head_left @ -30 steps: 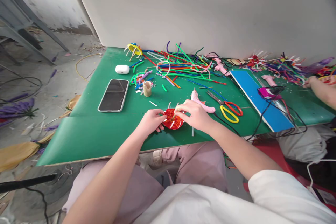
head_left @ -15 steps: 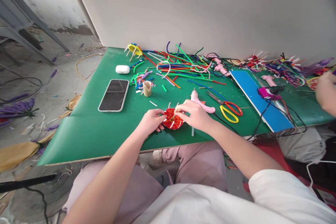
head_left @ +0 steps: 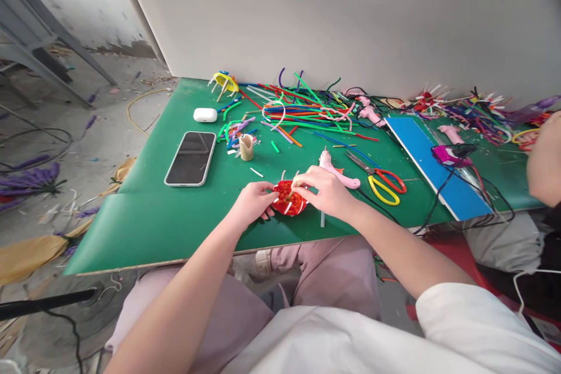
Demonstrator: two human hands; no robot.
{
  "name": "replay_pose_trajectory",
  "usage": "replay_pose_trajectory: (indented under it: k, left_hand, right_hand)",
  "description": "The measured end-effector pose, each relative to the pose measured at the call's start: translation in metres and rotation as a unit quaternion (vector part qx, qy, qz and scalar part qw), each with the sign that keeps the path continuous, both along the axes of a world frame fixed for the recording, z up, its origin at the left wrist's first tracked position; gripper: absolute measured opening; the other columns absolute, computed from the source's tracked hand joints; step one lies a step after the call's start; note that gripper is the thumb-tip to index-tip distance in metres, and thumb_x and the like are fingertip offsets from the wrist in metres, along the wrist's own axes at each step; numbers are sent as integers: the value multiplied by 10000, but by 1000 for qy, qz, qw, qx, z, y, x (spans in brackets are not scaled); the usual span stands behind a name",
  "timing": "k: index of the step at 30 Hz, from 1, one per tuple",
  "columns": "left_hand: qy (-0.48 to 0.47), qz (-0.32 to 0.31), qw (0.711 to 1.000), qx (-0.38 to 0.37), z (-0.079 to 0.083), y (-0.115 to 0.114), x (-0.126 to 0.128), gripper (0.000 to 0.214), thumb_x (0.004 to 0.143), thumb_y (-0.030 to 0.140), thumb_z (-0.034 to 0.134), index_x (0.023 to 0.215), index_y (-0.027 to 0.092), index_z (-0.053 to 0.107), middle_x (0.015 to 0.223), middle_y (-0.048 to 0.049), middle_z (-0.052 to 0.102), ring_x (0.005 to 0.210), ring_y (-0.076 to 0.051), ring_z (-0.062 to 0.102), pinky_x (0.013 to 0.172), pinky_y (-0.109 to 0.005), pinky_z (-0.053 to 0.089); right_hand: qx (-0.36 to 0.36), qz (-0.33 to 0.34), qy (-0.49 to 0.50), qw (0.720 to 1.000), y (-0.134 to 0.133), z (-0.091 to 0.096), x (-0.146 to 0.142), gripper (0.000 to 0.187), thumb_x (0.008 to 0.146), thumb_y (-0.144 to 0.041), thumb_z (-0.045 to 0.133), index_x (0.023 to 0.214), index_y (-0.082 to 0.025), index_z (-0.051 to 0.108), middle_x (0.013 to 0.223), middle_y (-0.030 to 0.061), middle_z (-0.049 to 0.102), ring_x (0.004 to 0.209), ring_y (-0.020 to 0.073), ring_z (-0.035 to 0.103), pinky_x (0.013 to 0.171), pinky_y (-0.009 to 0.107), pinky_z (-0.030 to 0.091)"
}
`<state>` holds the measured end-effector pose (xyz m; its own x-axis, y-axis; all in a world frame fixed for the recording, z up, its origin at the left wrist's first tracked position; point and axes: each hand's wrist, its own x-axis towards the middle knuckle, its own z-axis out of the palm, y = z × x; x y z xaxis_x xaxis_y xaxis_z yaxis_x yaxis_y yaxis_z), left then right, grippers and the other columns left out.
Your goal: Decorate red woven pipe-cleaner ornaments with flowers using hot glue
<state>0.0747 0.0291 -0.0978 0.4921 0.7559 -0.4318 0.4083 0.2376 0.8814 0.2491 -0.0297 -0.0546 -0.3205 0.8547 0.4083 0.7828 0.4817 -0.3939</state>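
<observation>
A round red-and-orange fuzzy piece (head_left: 290,201) with white strips around its rim lies on the green table, between my two hands. It looks coiled from pipe cleaners. My left hand (head_left: 254,203) grips its left edge between thumb and fingers. Above the middle of the piece, my right hand (head_left: 322,187) pinches a short tan stick (head_left: 293,193), whose lower end meets the red surface. Just behind my right hand rests a pink glue gun (head_left: 335,170). Scissors (head_left: 377,180) with red and yellow handles lie to its right.
A phone (head_left: 190,159), a white earbud case (head_left: 205,115) and a tan cup-like tube (head_left: 246,147) stand at left. Pipe cleaners (head_left: 307,112) spread along the back beside a yellow dome-shaped piece (head_left: 225,83). On the right lie a blue board (head_left: 432,163) and cables, near another person's arm (head_left: 546,158).
My hands, the red piece and the stick hold almost the same position. At far right the other person's arm has shifted a little. The whole view has moved very slightly.
</observation>
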Motion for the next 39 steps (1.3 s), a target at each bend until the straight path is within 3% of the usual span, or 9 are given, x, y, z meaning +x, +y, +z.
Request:
replay_pose_trajectory:
  k: [31, 39]
  left_hand:
    - [-12, -7, 1000, -3, 0, 0, -1, 214, 746, 281, 562, 906, 141, 589, 456, 44, 524, 397, -92, 524, 335, -157, 395]
    - [-35, -24, 999, -14, 6, -1, -5, 391, 756, 431, 552, 1037, 160, 577, 588, 1, 622, 388, -75, 493, 333, -164, 377]
  right_hand:
    - [3, -21, -14, 1000, -4, -4, 3, 90, 857, -221, 518, 864, -186, 600, 774, 39, 632, 716, 156, 566, 702, 309, 452]
    - [32, -38, 38, 998, -10, -1, 9, 78, 847, -209, 535, 874, -203, 607, 821, 30, 653, 766, 153, 591, 754, 307, 476]
